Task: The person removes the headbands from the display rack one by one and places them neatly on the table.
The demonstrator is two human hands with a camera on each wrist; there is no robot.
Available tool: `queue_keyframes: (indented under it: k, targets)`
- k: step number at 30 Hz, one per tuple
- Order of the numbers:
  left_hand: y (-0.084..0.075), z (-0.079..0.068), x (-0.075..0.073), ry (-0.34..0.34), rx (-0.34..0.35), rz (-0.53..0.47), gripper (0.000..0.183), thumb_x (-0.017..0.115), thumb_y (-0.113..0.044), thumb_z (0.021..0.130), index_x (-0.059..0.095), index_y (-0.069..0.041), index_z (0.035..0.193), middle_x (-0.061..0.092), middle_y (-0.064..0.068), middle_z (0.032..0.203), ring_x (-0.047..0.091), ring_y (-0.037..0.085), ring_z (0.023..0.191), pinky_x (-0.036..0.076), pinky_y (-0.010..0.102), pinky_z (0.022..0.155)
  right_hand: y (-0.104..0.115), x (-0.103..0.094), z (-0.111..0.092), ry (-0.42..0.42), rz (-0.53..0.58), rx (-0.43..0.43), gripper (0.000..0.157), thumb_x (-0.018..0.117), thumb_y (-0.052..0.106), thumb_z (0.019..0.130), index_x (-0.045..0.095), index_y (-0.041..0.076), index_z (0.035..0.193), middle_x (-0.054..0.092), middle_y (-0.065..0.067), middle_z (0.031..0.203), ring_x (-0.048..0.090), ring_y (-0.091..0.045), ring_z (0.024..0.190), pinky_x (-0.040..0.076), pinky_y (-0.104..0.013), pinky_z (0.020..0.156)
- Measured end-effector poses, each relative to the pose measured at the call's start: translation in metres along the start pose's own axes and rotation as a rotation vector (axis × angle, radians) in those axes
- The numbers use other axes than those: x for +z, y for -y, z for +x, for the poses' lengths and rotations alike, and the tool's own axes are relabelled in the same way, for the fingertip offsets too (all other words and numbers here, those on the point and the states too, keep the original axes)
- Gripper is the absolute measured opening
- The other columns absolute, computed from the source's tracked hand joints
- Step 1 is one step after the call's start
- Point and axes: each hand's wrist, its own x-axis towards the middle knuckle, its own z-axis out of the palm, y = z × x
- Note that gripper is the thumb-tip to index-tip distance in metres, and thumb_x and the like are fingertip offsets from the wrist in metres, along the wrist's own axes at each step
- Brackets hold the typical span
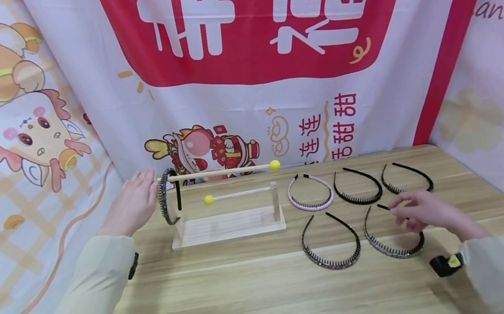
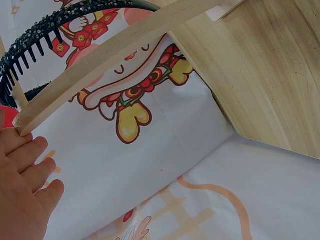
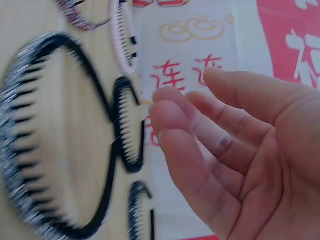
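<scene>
My left hand (image 1: 132, 205) touches the top left end of a wooden rack (image 1: 230, 233), fingers fairly straight. In the left wrist view its fingertips meet the end of the rack's wooden post (image 2: 75, 85). A dark glittery toothed headband (image 1: 163, 199) hangs on the rack's upper rod (image 1: 229, 171), close to that hand. Over the table, my right hand (image 1: 423, 210) hovers above a silver glittery headband (image 1: 390, 251), partly covering it in the head view. The right wrist view shows its fingers loosely bent, holding nothing, with the silver headband (image 3: 10, 135) beside them.
A pink headband (image 1: 310, 206), a black one (image 1: 361, 200) and a dark one (image 1: 429, 184) lie in the back row. In front lies a multicoloured glittery headband (image 1: 332, 264). The rack's lower rod (image 1: 243, 193) has a yellow ball tip. Printed cloth (image 1: 223, 106) hangs behind the table.
</scene>
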Motion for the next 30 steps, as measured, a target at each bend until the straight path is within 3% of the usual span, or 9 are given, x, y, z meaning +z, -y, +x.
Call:
queue_keyframes:
  k: [9, 17, 24, 30]
  targets:
    - [0.001, 0.001, 0.000, 0.001, 0.006, 0.006, 0.052, 0.023, -0.022, 0.102, 0.022, 0.014, 0.138, 0.022, 0.032, 0.142, 0.015, 0.046, 0.131, 0.009, 0.053, 0.109, 0.056, -0.007, 0.028, -0.028, -0.090, -0.082, 0.047, 0.055, 0.016, 0.093, 0.039, -0.007, 0.130, 0.065, -0.014, 0.086, 0.062, -0.031, 0.068, 0.056, -0.037, 0.058]
    - [0.002, 0.004, 0.001, 0.003, 0.011, 0.003, 0.052, 0.022, -0.023, 0.102, 0.021, 0.013, 0.139, 0.022, 0.032, 0.142, 0.015, 0.046, 0.131, 0.009, 0.052, 0.109, 0.114, 0.001, 0.059, -0.058, -0.069, -0.097, 0.052, 0.054, 0.015, 0.093, 0.032, 0.000, 0.138, 0.062, -0.018, 0.091, 0.062, -0.031, 0.070, 0.056, -0.038, 0.061]
    - [0.003, 0.004, 0.001, -0.004, 0.012, 0.004, 0.052, 0.023, -0.024, 0.102, 0.022, 0.013, 0.138, 0.023, 0.032, 0.142, 0.016, 0.046, 0.132, 0.009, 0.052, 0.109, 0.156, 0.014, 0.083, -0.070, -0.109, -0.172, 0.048, 0.056, 0.015, 0.093, 0.037, 0.004, 0.136, 0.063, -0.018, 0.093, 0.061, -0.028, 0.065, 0.056, -0.039, 0.060]
    - [0.002, 0.004, 0.001, 0.001, 0.018, 0.007, 0.052, 0.023, -0.023, 0.102, 0.022, 0.014, 0.138, 0.023, 0.032, 0.141, 0.016, 0.046, 0.131, 0.009, 0.052, 0.109, 0.182, 0.026, 0.098, -0.074, -0.118, -0.182, 0.047, 0.058, 0.015, 0.091, 0.041, 0.007, 0.134, 0.061, -0.017, 0.097, 0.062, -0.029, 0.068, 0.056, -0.040, 0.063]
